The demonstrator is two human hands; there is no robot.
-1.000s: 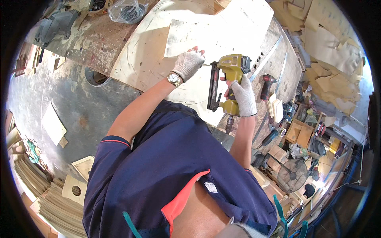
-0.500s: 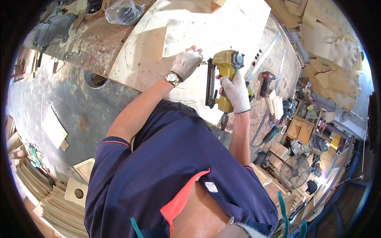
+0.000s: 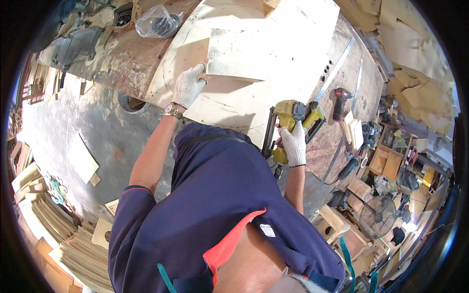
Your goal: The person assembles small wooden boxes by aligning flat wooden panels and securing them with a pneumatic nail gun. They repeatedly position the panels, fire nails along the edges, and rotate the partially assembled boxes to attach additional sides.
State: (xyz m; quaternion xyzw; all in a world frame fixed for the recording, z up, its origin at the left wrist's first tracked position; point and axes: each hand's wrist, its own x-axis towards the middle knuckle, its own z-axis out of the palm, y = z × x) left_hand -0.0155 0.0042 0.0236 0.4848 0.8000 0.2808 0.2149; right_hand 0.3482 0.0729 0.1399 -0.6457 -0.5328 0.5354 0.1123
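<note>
My left hand (image 3: 189,87), in a white knit glove, is at the near left corner of a thin rectangular wood panel (image 3: 237,53), its fingers closed at the edge. This panel rests over a larger pale plywood sheet (image 3: 220,105), with a dark shadow under its near edge. In my gloved right hand (image 3: 294,145) is a yellow-green nail gun (image 3: 289,111), gripped by the handle. It is low, near the sheet's front edge, with its black magazine on the left. Immediately to its right lies a second yellow-green nail gun (image 3: 313,119).
A red and black cordless drill (image 3: 340,103), a metal straightedge (image 3: 336,68) and small wood blocks (image 3: 352,129) lie to the right. At the far left are a bagged coil (image 3: 161,23) and a grey machine part (image 3: 77,46). A fan (image 3: 377,217) stands lower right.
My left hand has moved left, from over the panel to its near left corner. My right hand has lowered the nail gun toward me, uncovering the second nail gun.
</note>
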